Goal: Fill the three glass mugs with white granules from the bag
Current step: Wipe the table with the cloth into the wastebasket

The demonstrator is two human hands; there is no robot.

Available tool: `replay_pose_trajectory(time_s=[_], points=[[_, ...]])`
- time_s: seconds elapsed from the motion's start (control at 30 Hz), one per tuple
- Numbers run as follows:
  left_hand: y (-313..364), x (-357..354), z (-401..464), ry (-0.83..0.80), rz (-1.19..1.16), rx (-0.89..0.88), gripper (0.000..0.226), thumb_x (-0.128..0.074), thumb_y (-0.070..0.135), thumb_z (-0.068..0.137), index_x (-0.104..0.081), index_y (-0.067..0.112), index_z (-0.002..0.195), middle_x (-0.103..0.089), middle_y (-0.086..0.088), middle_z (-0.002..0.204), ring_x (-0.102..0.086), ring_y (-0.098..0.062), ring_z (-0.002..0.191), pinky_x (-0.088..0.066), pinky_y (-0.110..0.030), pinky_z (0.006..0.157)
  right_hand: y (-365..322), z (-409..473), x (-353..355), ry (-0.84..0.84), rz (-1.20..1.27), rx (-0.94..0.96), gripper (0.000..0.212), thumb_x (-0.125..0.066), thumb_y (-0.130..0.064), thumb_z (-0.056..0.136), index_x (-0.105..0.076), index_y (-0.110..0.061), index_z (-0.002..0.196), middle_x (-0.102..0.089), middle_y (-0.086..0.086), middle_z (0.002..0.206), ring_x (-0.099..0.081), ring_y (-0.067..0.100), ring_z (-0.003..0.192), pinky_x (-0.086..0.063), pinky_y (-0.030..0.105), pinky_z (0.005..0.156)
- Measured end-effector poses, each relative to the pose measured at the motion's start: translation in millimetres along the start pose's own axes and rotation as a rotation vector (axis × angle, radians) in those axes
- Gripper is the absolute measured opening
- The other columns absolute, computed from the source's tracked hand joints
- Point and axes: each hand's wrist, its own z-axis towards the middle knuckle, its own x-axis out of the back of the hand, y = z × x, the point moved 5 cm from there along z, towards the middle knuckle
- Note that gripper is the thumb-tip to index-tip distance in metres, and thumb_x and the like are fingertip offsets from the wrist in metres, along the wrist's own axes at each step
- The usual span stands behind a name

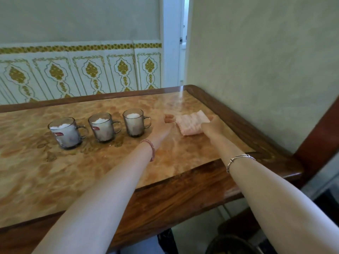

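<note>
Three glass mugs stand in a row on the table, handles to the right: the left mug, the middle mug and the right mug. Each holds white granules up near its rim. To their right lies a flat, folded pinkish bag. My right hand rests on the bag's right end, fingers over its edge. My left hand reaches between the right mug and the bag, fingers relaxed, fingertips just beside the bag's left edge.
The table has a marbled orange top and a dark wooden rim. A few white grains lie near the mugs. A plain wall stands close on the right; a tiled wall and a door frame stand behind.
</note>
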Motion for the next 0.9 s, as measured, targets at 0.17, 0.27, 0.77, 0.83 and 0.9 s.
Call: replay_pose_trajectory(time_s=[0.17, 0.27, 0.77, 0.83, 0.9], points=[[-7.3, -18.7, 13.9, -0.057, 0.049, -0.025, 0.038, -0.048, 0.002, 0.094, -0.049, 0.004, 0.132, -0.055, -0.008, 0.123, -0.052, -0.008, 0.093, -0.041, -0.011, 0.064, 17.0, 19.4, -6.2, -0.015, -0.047, -0.091, 0.059, -0.065, -0.013, 0.075, -0.049, 0.000, 0.130, -0.056, 0.018, 0.132, -0.055, 0.032, 0.120, -0.047, 0.036, 0.098], [-13.9, -26.0, 19.2, -0.123, 0.086, -0.048, 0.044, -0.046, 0.000, 0.094, -0.047, 0.007, 0.137, -0.048, -0.007, 0.139, -0.048, -0.015, 0.121, -0.038, -0.019, 0.089, 20.5, 23.5, -9.3, -0.033, -0.065, -0.117, 0.058, -0.067, -0.021, 0.080, -0.047, -0.002, 0.130, -0.056, 0.017, 0.133, -0.056, 0.032, 0.119, -0.047, 0.034, 0.096], [-28.3, -6.0, 2.7, -0.100, 0.049, 0.030, 0.038, -0.047, 0.002, 0.093, -0.052, 0.009, 0.130, -0.056, -0.006, 0.123, -0.052, -0.015, 0.110, -0.046, -0.026, 0.088, 14.4, 1.0, -39.5, -0.295, 0.252, -0.345, 0.046, -0.073, -0.031, 0.077, -0.058, -0.007, 0.112, -0.062, 0.004, 0.094, -0.061, 0.017, 0.084, -0.051, 0.030, 0.077], [-29.3, 5.5, -6.2, -0.087, 0.052, 0.034, 0.037, -0.047, 0.005, 0.094, -0.051, 0.011, 0.131, -0.056, -0.003, 0.122, -0.053, -0.014, 0.107, -0.047, -0.022, 0.081, 9.2, -8.5, -44.0, -0.285, 0.344, -0.313, 0.042, -0.072, -0.027, 0.077, -0.058, -0.007, 0.110, -0.064, 0.005, 0.098, -0.063, 0.018, 0.089, -0.052, 0.029, 0.077], [-30.3, 19.0, -13.9, -0.066, 0.048, 0.044, 0.036, -0.046, 0.008, 0.096, -0.051, 0.012, 0.131, -0.056, -0.002, 0.120, -0.053, -0.013, 0.102, -0.044, -0.019, 0.070, -0.1, -19.8, -47.6, -0.282, 0.450, -0.274, 0.036, -0.070, -0.021, 0.077, -0.059, -0.006, 0.108, -0.064, 0.005, 0.090, -0.063, 0.018, 0.082, -0.052, 0.028, 0.069]])
